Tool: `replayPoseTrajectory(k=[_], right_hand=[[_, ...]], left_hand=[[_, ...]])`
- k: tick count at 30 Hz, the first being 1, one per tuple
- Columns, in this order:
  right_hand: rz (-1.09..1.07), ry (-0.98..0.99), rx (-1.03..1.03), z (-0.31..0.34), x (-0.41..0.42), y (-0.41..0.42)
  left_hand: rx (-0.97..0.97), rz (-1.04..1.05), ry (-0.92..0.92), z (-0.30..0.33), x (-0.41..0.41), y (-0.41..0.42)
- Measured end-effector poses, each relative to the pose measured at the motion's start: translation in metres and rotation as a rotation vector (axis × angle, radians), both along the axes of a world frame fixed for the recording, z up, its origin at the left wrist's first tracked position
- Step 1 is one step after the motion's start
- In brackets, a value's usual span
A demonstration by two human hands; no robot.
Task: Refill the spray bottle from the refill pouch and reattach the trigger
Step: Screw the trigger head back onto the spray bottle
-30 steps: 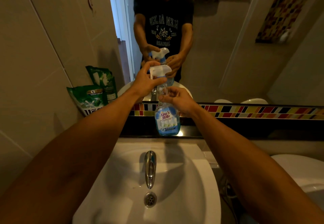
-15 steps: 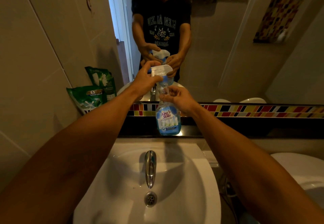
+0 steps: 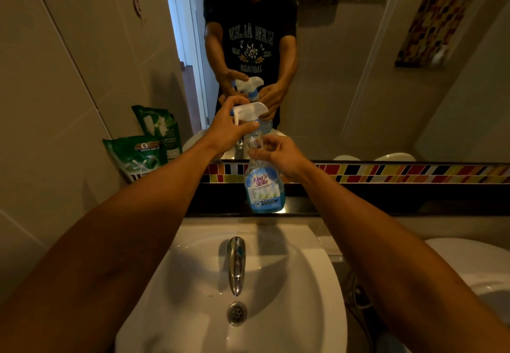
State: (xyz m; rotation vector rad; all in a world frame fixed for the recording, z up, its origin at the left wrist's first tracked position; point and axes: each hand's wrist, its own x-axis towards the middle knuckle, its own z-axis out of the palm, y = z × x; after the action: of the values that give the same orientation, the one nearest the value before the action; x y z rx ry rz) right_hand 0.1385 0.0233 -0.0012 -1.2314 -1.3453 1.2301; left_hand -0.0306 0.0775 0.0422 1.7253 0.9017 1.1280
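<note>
A clear spray bottle (image 3: 263, 189) with a blue "King's Stella" label stands upright on the black ledge (image 3: 358, 200) behind the sink. Blue liquid fills only its lower part. My left hand (image 3: 229, 129) grips the white trigger head (image 3: 249, 111) at the bottle's top. My right hand (image 3: 276, 153) pinches the bottle's clear neck just below the trigger. A green refill pouch (image 3: 136, 158) leans against the wall tiles at the left, apart from both hands.
A white sink (image 3: 303, 283) with a chrome tap (image 3: 236, 264) lies directly below the bottle. The mirror (image 3: 358, 76) behind the ledge reflects the person and the bottle. A white toilet (image 3: 474, 269) sits at the right. A coloured tile strip (image 3: 414, 173) runs under the mirror.
My left hand has shifted slightly on the trigger head, fingers wrapping lower around it. The bottle and my right hand stay in place.
</note>
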Motion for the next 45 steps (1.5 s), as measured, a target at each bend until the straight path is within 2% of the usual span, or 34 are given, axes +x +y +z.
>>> replayPoseTrajectory(k=[5, 20, 26, 31, 37, 45], right_hand=[[-0.008, 0.002, -0.004, 0.001, 0.001, 0.000], [-0.014, -0.081, 0.010, 0.002, -0.009, 0.001], [-0.016, -0.050, 0.007, 0.001, -0.009, 0.000], [-0.017, -0.088, 0.015, 0.003, -0.012, 0.000], [-0.005, -0.065, -0.002, 0.006, -0.011, -0.002], [-0.012, -0.101, 0.011, 0.004, -0.016, -0.003]], left_hand=[[-0.038, -0.016, -0.001, 0.002, -0.001, 0.001], [0.003, -0.034, -0.023, -0.003, -0.008, 0.003], [-0.050, -0.051, -0.029, -0.002, -0.011, 0.001], [-0.002, -0.011, -0.050, -0.003, -0.011, -0.002], [-0.066, -0.035, -0.044, 0.001, -0.013, 0.000], [-0.027, -0.015, -0.019, -0.003, -0.016, 0.002]])
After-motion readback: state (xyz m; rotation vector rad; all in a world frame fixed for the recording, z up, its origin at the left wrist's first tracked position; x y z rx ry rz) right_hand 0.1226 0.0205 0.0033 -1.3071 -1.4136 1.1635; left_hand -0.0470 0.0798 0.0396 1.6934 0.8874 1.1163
